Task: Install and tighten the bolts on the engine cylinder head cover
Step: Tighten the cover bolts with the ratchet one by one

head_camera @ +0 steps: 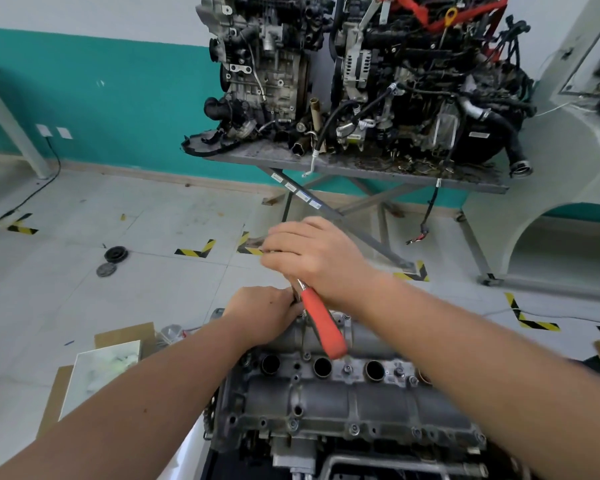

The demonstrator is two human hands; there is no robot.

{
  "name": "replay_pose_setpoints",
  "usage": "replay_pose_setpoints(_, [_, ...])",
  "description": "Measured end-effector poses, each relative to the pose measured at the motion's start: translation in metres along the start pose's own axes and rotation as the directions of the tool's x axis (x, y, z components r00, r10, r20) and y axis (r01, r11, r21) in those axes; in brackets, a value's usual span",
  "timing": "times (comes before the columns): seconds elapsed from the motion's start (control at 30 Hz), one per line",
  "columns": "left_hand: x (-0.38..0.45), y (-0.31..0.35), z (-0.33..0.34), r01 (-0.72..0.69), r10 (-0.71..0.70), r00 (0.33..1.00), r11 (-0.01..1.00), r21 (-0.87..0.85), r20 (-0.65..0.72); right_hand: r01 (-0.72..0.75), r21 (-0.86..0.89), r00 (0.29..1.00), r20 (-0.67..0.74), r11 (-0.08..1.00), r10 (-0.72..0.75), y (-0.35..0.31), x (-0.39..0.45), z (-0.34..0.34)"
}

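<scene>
At about seven o'clock of the ratchet head, the left hand (262, 311) curls its fingers around the lower shank, apparently steadying the socket on a bolt I cannot see at the far edge of the grey cast-aluminium cylinder head cover (343, 396). The red-handled steel ratchet wrench (321, 322) runs its long axis from eleven to five o'clock. The right hand (312, 258), at one o'clock, grips its upper end, the cover lying just below both hands, toward six.

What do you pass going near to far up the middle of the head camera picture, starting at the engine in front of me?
Cylinder head cover → orange-handled ratchet, held by the right hand → yellow-and-black floor tape → grey stand → engines on it.
</scene>
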State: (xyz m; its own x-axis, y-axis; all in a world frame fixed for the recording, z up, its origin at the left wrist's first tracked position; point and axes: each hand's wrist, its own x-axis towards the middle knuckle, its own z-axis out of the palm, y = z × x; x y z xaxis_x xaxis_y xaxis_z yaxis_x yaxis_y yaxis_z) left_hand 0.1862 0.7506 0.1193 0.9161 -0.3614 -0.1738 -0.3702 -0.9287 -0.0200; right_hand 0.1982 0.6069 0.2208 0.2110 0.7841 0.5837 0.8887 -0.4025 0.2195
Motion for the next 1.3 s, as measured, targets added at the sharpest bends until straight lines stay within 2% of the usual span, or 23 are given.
replay_pose_setpoints(0.03, [0.000, 0.000, -0.001, 0.014, -0.014, 1.000, 1.000, -0.008, 0.007, 0.106, -0.073, 0.962, 0.259, 0.992, -0.084, 0.004, 0.007, -0.012])
replay_pose_setpoints(0.1, [0.000, 0.000, 0.001, 0.023, -0.023, 1.000, 1.000, -0.012, -0.004, 0.325, -0.161, 0.740, 0.657, 0.932, -0.145, 0.005, 0.025, -0.029])
replay_pose_setpoints(0.17, [0.001, 0.000, 0.003, 0.029, -0.029, 0.999, 0.999, -0.033, -0.020, 0.468, -0.178, 0.589, 0.793, 0.866, -0.155, -0.002, 0.045, -0.038])
replay_pose_setpoints(0.23, [0.003, -0.002, 0.007, 0.025, -0.028, 0.999, 0.996, -0.082, -0.041, 0.488, -0.186, 0.532, 0.838, 0.853, -0.121, -0.010, 0.060, -0.038])
replay_pose_setpoints(0.33, [0.003, -0.005, 0.014, 0.043, -0.061, 0.994, 0.982, -0.184, -0.094, 0.347, -0.241, 0.506, 0.862, 0.907, 0.035, -0.017, 0.074, -0.028])
replay_pose_setpoints(0.4, [0.002, -0.001, 0.021, -0.038, -0.063, 0.959, 0.938, -0.344, -0.276, 0.128, -0.296, 0.477, 0.855, 0.947, 0.203, -0.020, 0.084, -0.024])
replay_pose_setpoints(0.43, [0.001, 0.000, 0.020, -0.075, -0.056, 0.946, 0.919, -0.386, -0.319, 0.011, -0.326, 0.428, 0.856, 0.945, 0.290, -0.019, 0.089, -0.023])
replay_pose_setpoints(0.5, [0.001, -0.002, 0.014, -0.024, -0.048, 0.971, 0.956, -0.293, -0.235, -0.200, -0.346, 0.277, 0.878, 0.917, 0.392, -0.010, 0.099, -0.023])
replay_pose_setpoints(0.57, [0.002, -0.004, 0.012, 0.056, -0.075, 0.991, 0.986, -0.159, -0.114, -0.293, -0.323, 0.139, 0.917, 0.900, 0.375, -0.002, 0.107, -0.022])
replay_pose_setpoints(0.6, [0.003, -0.003, 0.012, 0.065, -0.080, 0.993, 0.985, -0.159, -0.086, -0.282, -0.297, 0.102, 0.936, 0.912, 0.337, -0.001, 0.107, -0.019])
replay_pose_setpoints(0.63, [0.003, -0.003, 0.012, 0.056, -0.076, 0.994, 0.969, -0.240, -0.075, -0.254, -0.255, 0.106, 0.952, 0.933, 0.289, -0.001, 0.105, -0.015])
replay_pose_setpoints(0.7, [0.002, -0.001, 0.010, 0.026, -0.067, 0.996, 0.835, -0.550, -0.055, -0.226, -0.124, 0.198, 0.965, 0.966, 0.170, -0.003, 0.097, -0.009])
replay_pose_setpoints(0.73, [0.002, 0.000, 0.009, 0.001, -0.057, 0.996, 0.780, -0.626, -0.070, -0.264, -0.064, 0.211, 0.970, 0.962, 0.123, -0.004, 0.094, -0.009])
replay_pose_setpoints(0.77, [0.002, -0.001, 0.008, -0.025, -0.048, 0.994, 0.780, -0.625, -0.099, -0.349, -0.021, 0.196, 0.976, 0.937, 0.095, -0.002, 0.092, -0.010])
replay_pose_setpoints(0.83, [0.002, -0.002, 0.011, -0.041, -0.031, 0.984, 0.922, -0.384, -0.178, -0.526, 0.016, 0.199, 0.974, 0.850, 0.105, 0.002, 0.088, -0.012])
replay_pose_setpoints(0.9, [0.003, -0.005, 0.014, -0.031, 0.007, 0.978, 0.993, -0.111, -0.210, -0.672, 0.035, 0.248, 0.952, 0.740, 0.180, 0.004, 0.085, -0.013])
replay_pose_setpoints(0.93, [0.002, -0.005, 0.015, -0.011, -0.010, 0.982, 0.994, -0.112, -0.186, -0.769, 0.049, 0.248, 0.942, 0.638, 0.227, 0.005, 0.083, -0.012])
replay_pose_setpoints(1.03, [0.004, -0.006, 0.018, 0.010, -0.027, 0.990, 0.992, -0.125, -0.142, -0.981, 0.108, 0.165, 0.900, 0.161, 0.403, 0.006, 0.074, -0.011])
replay_pose_setpoints(1.1, [0.004, -0.007, 0.018, -0.001, -0.018, 0.988, 0.993, -0.118, -0.155, -0.959, 0.183, 0.057, 0.871, -0.214, 0.488, 0.004, 0.067, -0.009])
replay_pose_setpoints(1.17, [0.005, -0.007, 0.018, -0.007, -0.014, 0.988, 0.991, -0.137, -0.151, -0.733, 0.351, -0.021, 0.844, -0.582, 0.536, 0.001, 0.058, -0.007])
replay_pose_setpoints(1.2, [0.005, -0.006, 0.017, -0.009, -0.013, 0.989, 0.989, -0.151, -0.145, -0.555, 0.441, -0.053, 0.827, -0.705, 0.559, 0.002, 0.052, -0.004])
replay_pose_setpoints(1.23, [0.005, -0.005, 0.016, -0.003, -0.017, 0.992, 0.988, -0.152, -0.127, -0.368, 0.511, -0.104, 0.808, -0.777, 0.580, 0.002, 0.048, 0.001])
replay_pose_setpoints(1.3, [0.003, -0.005, 0.012, 0.016, -0.029, 0.996, 0.989, -0.147, -0.088, -0.053, 0.631, -0.166, 0.759, -0.774, 0.630, -0.007, 0.039, 0.013])
